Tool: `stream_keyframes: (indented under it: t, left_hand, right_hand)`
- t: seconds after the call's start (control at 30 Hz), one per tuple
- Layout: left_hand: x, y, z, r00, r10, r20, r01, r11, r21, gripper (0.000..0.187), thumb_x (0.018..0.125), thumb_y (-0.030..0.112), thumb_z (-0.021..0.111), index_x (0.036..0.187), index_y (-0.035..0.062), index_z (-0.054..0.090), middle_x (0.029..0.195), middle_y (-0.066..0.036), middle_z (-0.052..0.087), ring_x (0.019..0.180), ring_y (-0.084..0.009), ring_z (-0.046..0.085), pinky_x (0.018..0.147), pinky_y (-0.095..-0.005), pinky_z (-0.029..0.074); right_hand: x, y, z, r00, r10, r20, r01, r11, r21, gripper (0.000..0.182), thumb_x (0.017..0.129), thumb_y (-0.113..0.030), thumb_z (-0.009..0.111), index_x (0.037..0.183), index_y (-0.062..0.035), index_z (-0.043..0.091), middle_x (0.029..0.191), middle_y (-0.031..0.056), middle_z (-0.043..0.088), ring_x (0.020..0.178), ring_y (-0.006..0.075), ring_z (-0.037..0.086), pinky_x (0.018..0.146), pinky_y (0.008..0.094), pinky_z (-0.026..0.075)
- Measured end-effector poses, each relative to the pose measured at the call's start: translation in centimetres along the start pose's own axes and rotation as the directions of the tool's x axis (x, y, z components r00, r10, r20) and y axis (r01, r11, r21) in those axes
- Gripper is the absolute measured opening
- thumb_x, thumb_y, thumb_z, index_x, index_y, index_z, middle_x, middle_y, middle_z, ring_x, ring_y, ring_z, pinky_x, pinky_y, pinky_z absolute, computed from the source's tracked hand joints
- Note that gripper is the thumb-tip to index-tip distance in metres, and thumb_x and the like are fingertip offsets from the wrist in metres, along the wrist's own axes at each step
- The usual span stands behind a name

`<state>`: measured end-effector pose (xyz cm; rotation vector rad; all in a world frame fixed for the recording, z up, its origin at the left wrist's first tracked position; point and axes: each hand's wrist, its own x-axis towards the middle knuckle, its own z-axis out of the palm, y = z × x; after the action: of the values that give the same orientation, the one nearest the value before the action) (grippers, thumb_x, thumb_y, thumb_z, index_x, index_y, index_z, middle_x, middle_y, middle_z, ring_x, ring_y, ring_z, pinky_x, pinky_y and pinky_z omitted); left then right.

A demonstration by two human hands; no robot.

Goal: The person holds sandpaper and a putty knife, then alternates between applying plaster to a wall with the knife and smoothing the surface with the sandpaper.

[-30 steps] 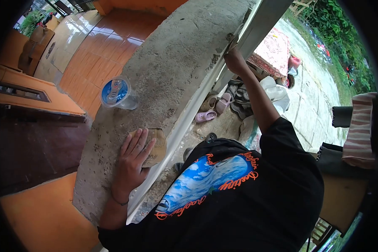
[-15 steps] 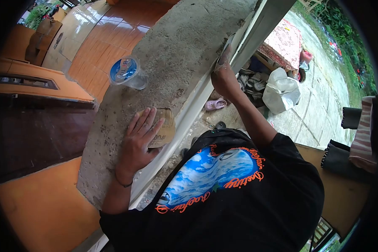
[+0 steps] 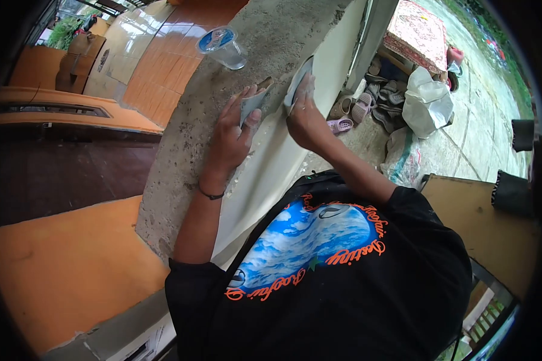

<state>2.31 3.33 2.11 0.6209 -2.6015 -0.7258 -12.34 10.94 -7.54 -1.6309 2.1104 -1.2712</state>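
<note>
My left hand (image 3: 230, 135) is closed on a piece of cardboard (image 3: 252, 107), tilted up off the ledge, its visible face coated grey and its brown edge at the far end. Just to the right, my right hand (image 3: 305, 120) grips a flat grey scraper (image 3: 295, 84) with a dark edge, held close over the pale, smooth strip (image 3: 265, 153) along the ledge. Pale smears mark the right fingers. Under the left hand runs the rough concrete ledge (image 3: 180, 141), with small light crumbs along its border with the strip.
A clear plastic cup (image 3: 227, 51) with a blue printed lid stands on the ledge beyond my left hand. Sandals (image 3: 361, 107), dark shoes (image 3: 386, 111) and a white sack (image 3: 427, 102) lie on the ground at right. Behind them is a pink patterned cloth (image 3: 417, 33).
My left hand has lifted the cardboard off the ledge and turned its grey face into view. My right hand has come back from the far post, close beside the left. The view has shifted.
</note>
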Motion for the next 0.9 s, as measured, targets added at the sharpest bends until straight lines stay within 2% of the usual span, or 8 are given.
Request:
stream_keyframes:
  t: [0.07, 0.1, 0.17, 0.27, 0.33, 0.47, 0.7, 0.9]
  left_hand:
    - [-0.3, -0.2, 0.5, 0.992, -0.101, -0.076, 0.085, 0.979, -0.185, 0.04, 0.094, 0.03, 0.04, 0.121, 0.001, 0.05, 0.127, -0.019, 0.047, 0.121, -0.0347, 0.041, 0.104, -0.04, 0.027]
    - [-0.5, -0.4, 0.6, 0.995, -0.078, -0.059, 0.066, 0.981, -0.183, 0.04, 0.094, 0.03, 0.04, 0.121, 0.001, 0.05, 0.127, -0.019, 0.047, 0.121, -0.0347, 0.041, 0.104, -0.04, 0.027]
    - [-0.9, -1.1, 0.5, 0.962, -0.271, 0.026, 0.266, 0.912, -0.314, 0.045, 0.094, 0.034, 0.041, 0.117, -0.0029, 0.05, 0.119, -0.023, 0.051, 0.115, -0.0389, 0.044, 0.1, -0.0395, 0.033]
    - [-0.8, -2.1, 1.0, 0.975, -0.219, -0.032, 0.212, 0.966, -0.145, 0.047, 0.093, 0.036, 0.041, 0.111, -0.0053, 0.052, 0.11, -0.025, 0.054, 0.107, -0.0405, 0.048, 0.093, -0.0393, 0.037]
    - [-0.9, -2.1, 0.9, 0.988, -0.153, -0.009, 0.148, 0.966, -0.213, 0.047, 0.094, 0.037, 0.041, 0.108, -0.0063, 0.053, 0.105, -0.024, 0.055, 0.102, -0.0397, 0.051, 0.089, -0.0403, 0.039]
    - [-1.3, -1.6, 1.0, 0.982, -0.187, -0.015, 0.177, 0.95, -0.256, 0.048, 0.094, 0.038, 0.041, 0.107, -0.0073, 0.052, 0.107, -0.025, 0.054, 0.102, -0.0401, 0.051, 0.09, -0.041, 0.038]
    - [-1.9, -1.4, 1.0, 0.977, -0.214, 0.01, 0.213, 0.964, -0.156, 0.052, 0.093, 0.039, 0.04, 0.114, -0.0083, 0.049, 0.115, -0.028, 0.051, 0.11, -0.0406, 0.046, 0.096, -0.0395, 0.035]
    - [-1.7, -0.6, 0.7, 0.96, -0.277, 0.031, 0.279, 0.955, -0.101, 0.045, 0.094, 0.032, 0.04, 0.121, -0.0031, 0.047, 0.125, -0.025, 0.045, 0.118, -0.0396, 0.041, 0.101, -0.0404, 0.03]
  right_hand:
    - [-3.4, -3.6, 0.8, 0.998, -0.042, 0.056, 0.041, 0.999, 0.015, 0.071, 0.076, 0.001, 0.043, 0.13, 0.0203, 0.0, 0.129, 0.0474, 0.01, 0.123, 0.0596, 0.012, 0.103, 0.0545, 0.021]
    - [-5.0, -5.1, 1.1, 0.994, -0.07, 0.078, 0.07, 0.997, 0.011, 0.072, 0.075, 0.001, 0.044, 0.13, 0.0201, 0.002, 0.128, 0.0471, 0.011, 0.123, 0.0598, 0.013, 0.103, 0.0551, 0.022]
    - [-7.7, -7.6, 1.6, 0.984, -0.112, 0.137, 0.107, 0.993, 0.044, 0.072, 0.074, 0.001, 0.045, 0.13, 0.0185, 0.004, 0.128, 0.0457, 0.014, 0.123, 0.0597, 0.013, 0.102, 0.056, 0.024]
    - [-9.7, -9.0, 2.3, 0.986, -0.089, 0.139, 0.067, 0.986, 0.154, 0.076, 0.074, 0.0, 0.048, 0.135, 0.0114, 0.005, 0.131, 0.0425, 0.012, 0.126, 0.0558, 0.013, 0.105, 0.0506, 0.022]
    - [-10.3, -9.5, 2.1, 0.991, -0.042, 0.131, 0.011, 0.974, 0.228, 0.078, 0.074, -0.002, 0.049, 0.137, 0.0078, 0.004, 0.134, 0.0409, 0.01, 0.127, 0.0536, 0.013, 0.106, 0.0481, 0.021]
    - [-11.1, -10.1, 2.7, 0.993, 0.06, 0.104, -0.097, 0.909, 0.405, 0.083, 0.075, -0.008, 0.053, 0.14, -0.0006, 0.003, 0.139, 0.036, 0.007, 0.131, 0.0483, 0.009, 0.108, 0.0426, 0.02]
    - [-11.0, -11.1, 4.5, 0.984, 0.173, -0.037, -0.129, 0.849, 0.513, 0.081, 0.084, -0.021, 0.055, 0.141, -0.0011, 0.001, 0.141, 0.0336, 0.003, 0.133, 0.0446, 0.005, 0.108, 0.0419, 0.014]
    - [-8.4, -9.9, 5.7, 0.956, 0.248, -0.158, -0.109, 0.799, 0.592, 0.082, 0.081, -0.016, 0.054, 0.142, -0.0026, 0.001, 0.142, 0.033, -0.001, 0.134, 0.0446, -0.005, 0.108, 0.0463, 0.004]
